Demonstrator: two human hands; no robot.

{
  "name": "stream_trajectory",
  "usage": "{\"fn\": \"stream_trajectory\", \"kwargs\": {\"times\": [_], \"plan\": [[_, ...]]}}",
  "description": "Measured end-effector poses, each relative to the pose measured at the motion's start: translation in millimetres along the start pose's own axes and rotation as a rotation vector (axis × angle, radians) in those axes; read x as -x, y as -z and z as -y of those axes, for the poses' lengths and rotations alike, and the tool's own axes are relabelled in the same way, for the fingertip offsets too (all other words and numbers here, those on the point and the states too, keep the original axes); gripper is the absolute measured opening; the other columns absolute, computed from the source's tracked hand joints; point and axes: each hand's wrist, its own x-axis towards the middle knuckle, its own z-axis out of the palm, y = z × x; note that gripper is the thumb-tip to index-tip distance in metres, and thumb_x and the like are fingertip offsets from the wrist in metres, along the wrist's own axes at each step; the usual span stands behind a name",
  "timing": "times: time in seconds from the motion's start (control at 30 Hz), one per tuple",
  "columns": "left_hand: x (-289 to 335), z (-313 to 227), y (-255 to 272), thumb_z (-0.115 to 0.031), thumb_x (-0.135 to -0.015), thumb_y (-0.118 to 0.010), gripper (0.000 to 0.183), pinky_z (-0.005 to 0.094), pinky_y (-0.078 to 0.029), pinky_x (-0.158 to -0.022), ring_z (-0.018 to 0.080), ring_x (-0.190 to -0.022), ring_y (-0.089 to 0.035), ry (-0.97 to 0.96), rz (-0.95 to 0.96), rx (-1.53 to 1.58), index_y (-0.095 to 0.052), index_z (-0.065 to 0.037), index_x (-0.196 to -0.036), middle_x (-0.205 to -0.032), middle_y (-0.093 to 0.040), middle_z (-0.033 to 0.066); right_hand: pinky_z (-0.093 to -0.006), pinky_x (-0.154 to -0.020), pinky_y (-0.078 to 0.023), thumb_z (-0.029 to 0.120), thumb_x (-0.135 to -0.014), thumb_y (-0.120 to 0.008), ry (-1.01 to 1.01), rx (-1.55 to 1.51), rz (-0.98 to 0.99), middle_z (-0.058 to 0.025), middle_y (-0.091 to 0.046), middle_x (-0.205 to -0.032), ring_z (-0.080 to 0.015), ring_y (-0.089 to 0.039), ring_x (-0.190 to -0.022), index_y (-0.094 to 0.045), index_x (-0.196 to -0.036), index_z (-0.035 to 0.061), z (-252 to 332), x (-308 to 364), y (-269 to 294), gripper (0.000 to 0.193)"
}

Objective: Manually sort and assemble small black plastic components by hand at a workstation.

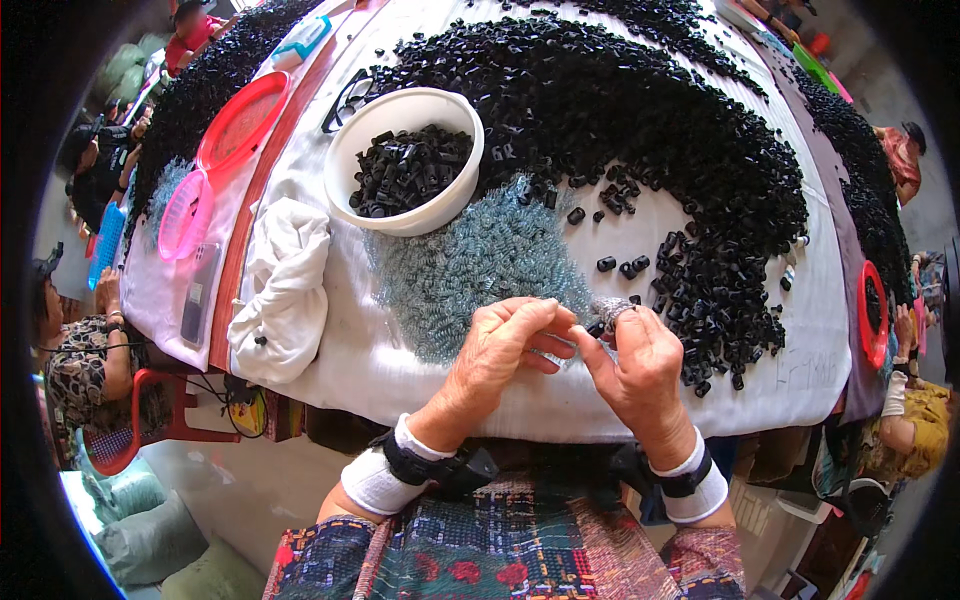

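My left hand (500, 352) is closed in a pinch, thumb against index finger, at the near edge of a heap of small bluish metal springs (470, 265). Whatever its fingertips hold is too small to make out. Close to its right, my right hand (642, 368) bends thumb and index finger around a small black plastic part (597, 328). A grey patterned wrap (611, 307) covers a fingertip of that hand. Several loose black cylindrical parts (634, 267) lie beyond my hands, and more are scattered (715, 310) to the right.
A white bowl (337, 180) of black parts stands beyond the springs. A large black heap (620, 100) arcs across the white cloth. Left are a crumpled white cloth (285, 280), eyeglasses (350, 100), a red tray (212, 150), a pink basket (170, 225) and a phone (198, 290). Other people sit both sides.
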Motion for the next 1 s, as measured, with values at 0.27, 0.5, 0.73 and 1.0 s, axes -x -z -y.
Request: {"fn": "stream_trajectory", "kwargs": {"times": [0.27,0.5,0.73,1.0], "plan": [[-2,2,-3,-0.019,-0.088,-0.062,0.021,0.0237,-0.052,-0.068,0.0111,-0.078,-0.063,-0.058,0.175,-0.222,-0.066,0.000,-0.096,-0.086,-0.067,0.0059,-0.0389,-0.053,-0.045,0.010,-0.067,-0.072,0.056,-0.029,-0.019,-0.0146,-0.052,-0.071,-0.0314,-0.053,-0.063,-0.052,-0.075,-0.0002,2,1,6,0.025],[2,1,-5,-0.018,-0.087,-0.064,0.020,0.0237,-0.052,-0.068,0.0112,-0.078,-0.063,-0.045,0.170,-0.204,-0.067,0.000,-0.095,-0.087,-0.068,0.0068,-0.0381,-0.055,-0.047,0.010,-0.065,-0.072,0.062,-0.028,-0.017,-0.0139,-0.052,-0.072,-0.0309,-0.054,-0.064,-0.052,-0.076,0.0001,4,2,13,0.025],[3,5,-3,-0.018,-0.088,-0.063,0.021,0.0232,-0.052,-0.065,0.0105,-0.075,-0.062,-0.042,0.217,-0.278,-0.067,0.001,-0.096,-0.085,-0.067,0.0049,-0.0371,-0.052,-0.045,0.008,-0.067,-0.071,0.113,-0.017,0.046,-0.0125,-0.052,-0.069,-0.0295,-0.054,-0.062,-0.052,-0.073,0.0010,6,6,17,0.021],[6,2,-1,-0.021,-0.089,-0.061,0.023,0.0248,-0.054,-0.064,0.0105,-0.072,-0.063,-0.054,0.290,-0.357,-0.067,0.001,-0.096,-0.084,-0.067,0.0057,-0.0380,-0.056,-0.047,0.007,-0.068,-0.070,0.018,-0.082,0.152,-0.0152,-0.055,-0.074,-0.0314,-0.056,-0.067,-0.056,-0.082,-0.0022,8,6,26,0.022]]}}
